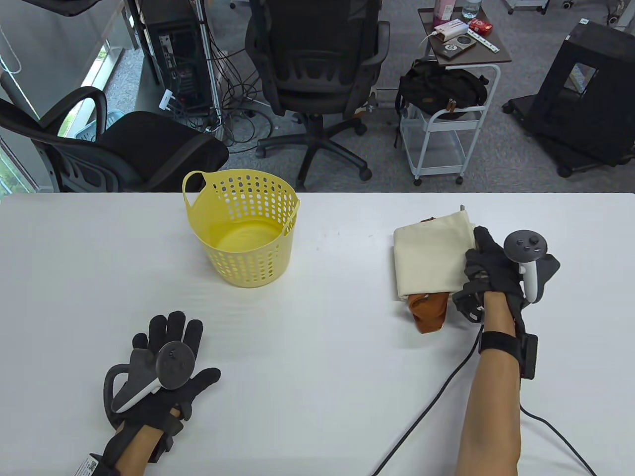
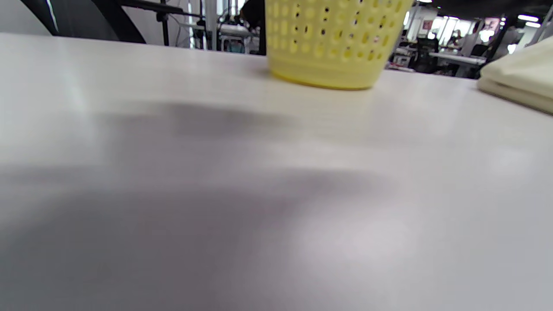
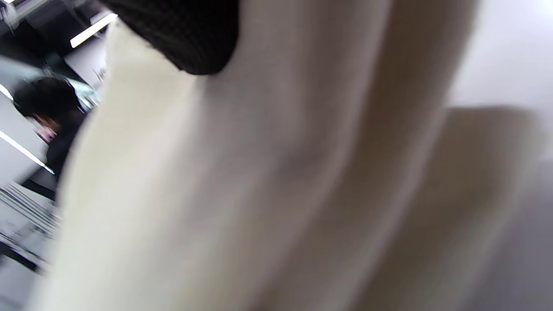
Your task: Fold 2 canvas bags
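White table [image 1: 322, 322], yellow perforated basket [image 1: 243, 233] upright on it, folded cream canvas bag [image 1: 431, 258], black cable [image 1: 426, 411]

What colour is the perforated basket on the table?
Yellow basket; clearest in the table view.

basket [image 1: 243, 230]: on the table [image 1: 337, 347], left of centre, near its far edge
folded canvas bag [image 1: 431, 258]: on the table's right part, well apart from the basket
second bag [image 1: 427, 312]: under the folded canvas bag, sticking out at its near edge
right hand [image 1: 488, 272]: at the folded canvas bag's right edge, touching it
left hand [image 1: 163, 367]: on the table near its near edge, left of centre, nearer than the basket
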The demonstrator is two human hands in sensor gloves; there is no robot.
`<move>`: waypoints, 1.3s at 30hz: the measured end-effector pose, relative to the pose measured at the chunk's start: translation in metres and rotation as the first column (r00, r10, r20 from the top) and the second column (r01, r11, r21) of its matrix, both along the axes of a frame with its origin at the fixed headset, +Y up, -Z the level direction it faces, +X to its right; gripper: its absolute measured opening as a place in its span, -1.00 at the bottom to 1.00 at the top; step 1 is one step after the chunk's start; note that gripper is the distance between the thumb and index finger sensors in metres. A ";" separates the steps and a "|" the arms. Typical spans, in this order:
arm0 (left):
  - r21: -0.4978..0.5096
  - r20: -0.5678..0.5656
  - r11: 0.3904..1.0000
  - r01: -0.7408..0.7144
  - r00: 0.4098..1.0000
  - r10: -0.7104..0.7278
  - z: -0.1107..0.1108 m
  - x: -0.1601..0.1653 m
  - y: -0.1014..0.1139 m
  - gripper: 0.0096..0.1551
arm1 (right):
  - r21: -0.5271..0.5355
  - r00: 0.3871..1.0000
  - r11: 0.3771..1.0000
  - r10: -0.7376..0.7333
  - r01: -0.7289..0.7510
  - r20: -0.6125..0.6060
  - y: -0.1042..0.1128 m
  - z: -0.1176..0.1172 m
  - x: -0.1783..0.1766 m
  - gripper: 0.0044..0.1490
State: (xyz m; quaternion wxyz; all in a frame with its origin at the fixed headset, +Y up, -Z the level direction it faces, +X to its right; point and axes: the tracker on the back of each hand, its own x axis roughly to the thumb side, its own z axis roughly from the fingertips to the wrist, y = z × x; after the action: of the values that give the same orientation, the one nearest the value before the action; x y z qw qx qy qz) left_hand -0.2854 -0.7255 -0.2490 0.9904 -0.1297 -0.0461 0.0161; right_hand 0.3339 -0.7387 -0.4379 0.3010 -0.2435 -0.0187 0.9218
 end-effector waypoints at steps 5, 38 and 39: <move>-0.006 -0.008 1.000 0.022 1.000 -0.022 -0.001 0.001 -0.004 0.15 | -0.113 0.958 0.953 0.285 -0.280 0.027 -0.011 -0.004 -0.018 -0.19; 0.008 -0.012 0.999 0.045 0.999 -0.045 0.003 0.004 0.001 0.13 | 0.161 0.703 0.822 0.554 -0.546 -0.445 0.018 0.162 -0.145 -0.01; 0.008 -0.011 0.999 0.046 0.999 -0.046 0.003 0.005 0.000 0.13 | 0.152 0.701 0.824 0.549 -0.547 -0.455 0.014 0.164 -0.147 0.00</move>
State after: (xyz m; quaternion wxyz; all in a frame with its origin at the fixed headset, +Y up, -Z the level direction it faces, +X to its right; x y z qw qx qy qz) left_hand -0.2808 -0.7251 -0.2463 0.9912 -0.1265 -0.0378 -0.0062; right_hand 0.1873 -0.7242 -0.2737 0.0091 0.0100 -0.0177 0.9998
